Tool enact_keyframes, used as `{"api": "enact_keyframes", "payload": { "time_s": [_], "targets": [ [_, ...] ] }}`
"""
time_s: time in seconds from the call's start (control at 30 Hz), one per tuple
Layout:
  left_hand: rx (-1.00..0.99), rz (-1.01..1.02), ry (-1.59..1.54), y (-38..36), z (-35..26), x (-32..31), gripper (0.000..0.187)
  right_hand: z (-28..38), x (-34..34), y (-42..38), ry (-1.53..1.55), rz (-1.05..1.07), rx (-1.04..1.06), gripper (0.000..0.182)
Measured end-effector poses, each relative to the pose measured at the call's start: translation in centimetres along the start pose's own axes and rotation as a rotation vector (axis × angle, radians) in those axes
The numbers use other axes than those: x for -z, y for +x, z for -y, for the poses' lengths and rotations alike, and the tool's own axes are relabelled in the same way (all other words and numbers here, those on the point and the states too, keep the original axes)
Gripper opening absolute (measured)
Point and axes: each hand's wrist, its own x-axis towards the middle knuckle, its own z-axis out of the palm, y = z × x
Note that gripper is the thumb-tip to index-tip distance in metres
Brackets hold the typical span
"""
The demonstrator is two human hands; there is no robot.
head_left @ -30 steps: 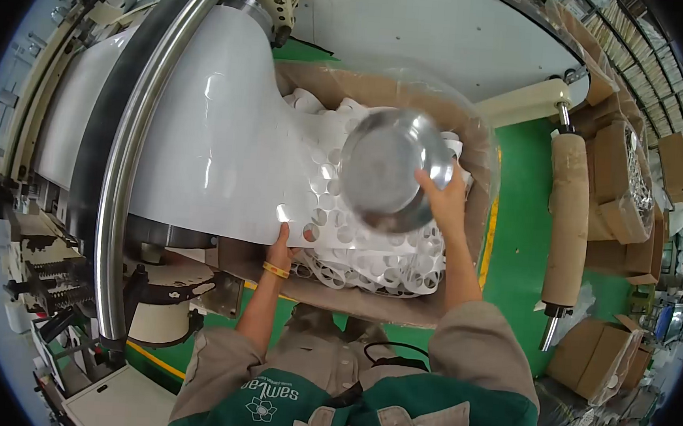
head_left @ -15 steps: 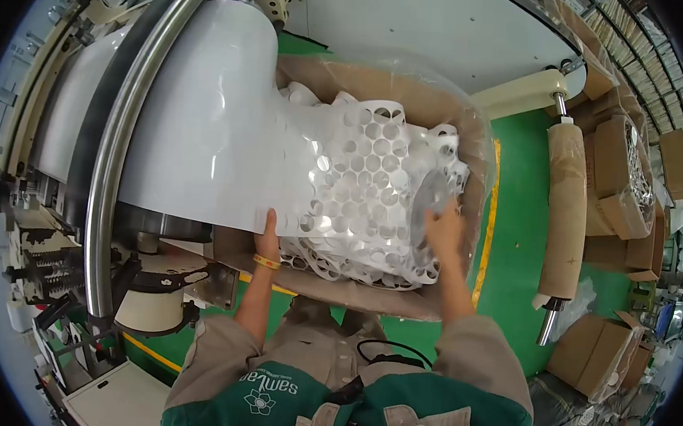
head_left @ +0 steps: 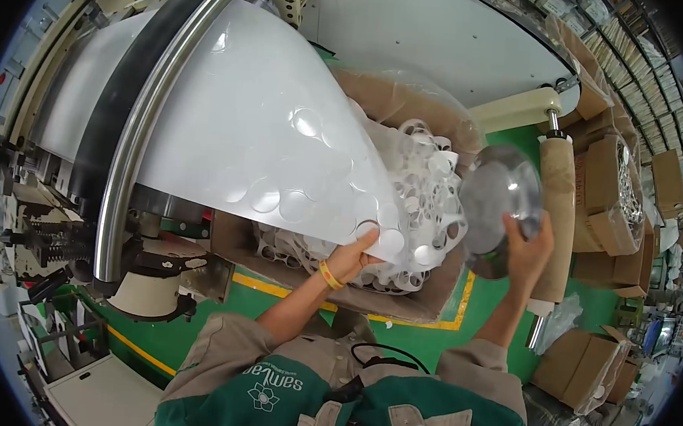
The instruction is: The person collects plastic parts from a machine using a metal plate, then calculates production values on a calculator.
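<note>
My left hand [head_left: 352, 258] pinches the near corner of a wide white sheet [head_left: 237, 126] with round die-cut outlines, thumb on top. This sheet runs from the machine's rollers and is pulled taut over the box. In my right hand [head_left: 529, 254] is a round, shiny grey dish [head_left: 498, 188], slightly blurred and tilted, held by its near right side. Below the sheet, a cardboard box [head_left: 430, 305] lined with clear plastic holds a heap of perforated white sheet waste [head_left: 426, 195].
A steel roller bar [head_left: 128, 151] crosses the machine at left. To the right, a brown-covered roller [head_left: 556, 220] hangs from a cream arm [head_left: 515, 108]. Cardboard boxes [head_left: 576, 364] stand on the green floor at far right, and yellow tape marks the floor by the box.
My left hand has moved right, drawing the sheet's corner further over the box. My right hand has lifted the dish off the waste heap and carried it right, past the box's edge.
</note>
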Motion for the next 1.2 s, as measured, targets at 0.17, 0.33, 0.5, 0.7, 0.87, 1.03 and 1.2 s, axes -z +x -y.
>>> {"api": "enact_keyframes", "payload": {
  "time_s": [0.17,0.33,0.5,0.7,0.87,1.03,1.2],
  "targets": [
    [0.168,0.007,-0.145,1.6,1.7,5.0,0.037,0.8,-3.0,-0.1,0.7,-0.308,-0.136,0.031],
    [0.177,-0.291,-0.063,0.8,1.0,11.5,0.04,-14.6,-19.3,-5.5,0.408,0.219,-0.502,0.057],
    [-0.246,-0.692,0.257,-1.5,-2.6,11.9,0.042,-14.8,-16.9,-6.5,-0.244,0.4,-0.129,0.056],
    [-0.301,-0.505,-0.067,1.3,-1.1,16.1,0.035,-4.3,-14.0,0.1,0.298,0.173,-0.158,0.037],
    [-0.261,-0.469,-0.333,0.7,0.0,15.9,0.028,-15.5,-28.4,0.6,0.547,0.069,-0.499,0.059],
    [-0.167,-0.54,-0.097,0.0,-1.9,20.9,0.023,-15.8,-22.9,0.4,-0.305,0.323,-0.071,0.062],
    [0.053,-0.096,-0.17,1.8,1.5,19.3,0.023,-11.7,-12.9,3.2,-0.585,0.325,-0.073,0.059]
  ]
}}
